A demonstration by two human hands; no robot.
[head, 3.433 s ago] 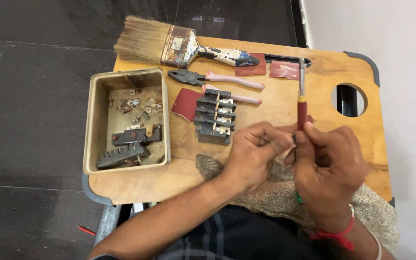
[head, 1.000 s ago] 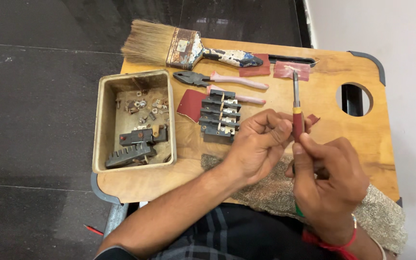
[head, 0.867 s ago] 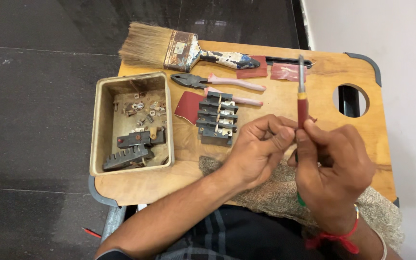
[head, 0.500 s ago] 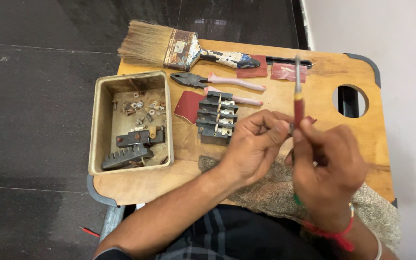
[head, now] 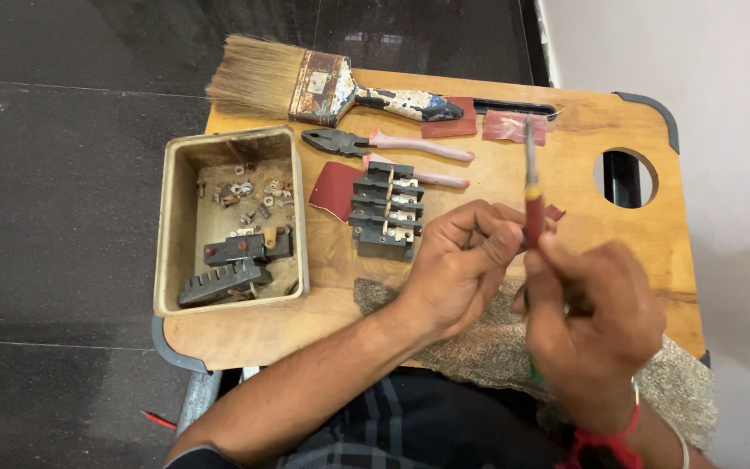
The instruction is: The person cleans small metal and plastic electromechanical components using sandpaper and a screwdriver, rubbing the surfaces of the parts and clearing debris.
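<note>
Over the near edge of the wooden board, the right hand is closed in a fist round the lower end of a red-handled screwdriver, which stands nearly upright with its metal shaft pointing away from the person. Just beside it, the left hand is curled, its fingertips pinched together against the red handle; whether they hold some small part cannot be told. Both hands hover above a coarse brownish cloth lying on the board's near side.

Beyond the left hand sits a black terminal block partly on a dark red sheet. Behind it lie pliers with pink grips and a worn paintbrush. To the left, an open tan tray holds small metal bits and two black toothed pieces. A round hole pierces the board at right.

Dark stone floor surrounds the board, and a pale wall stands on the right.
</note>
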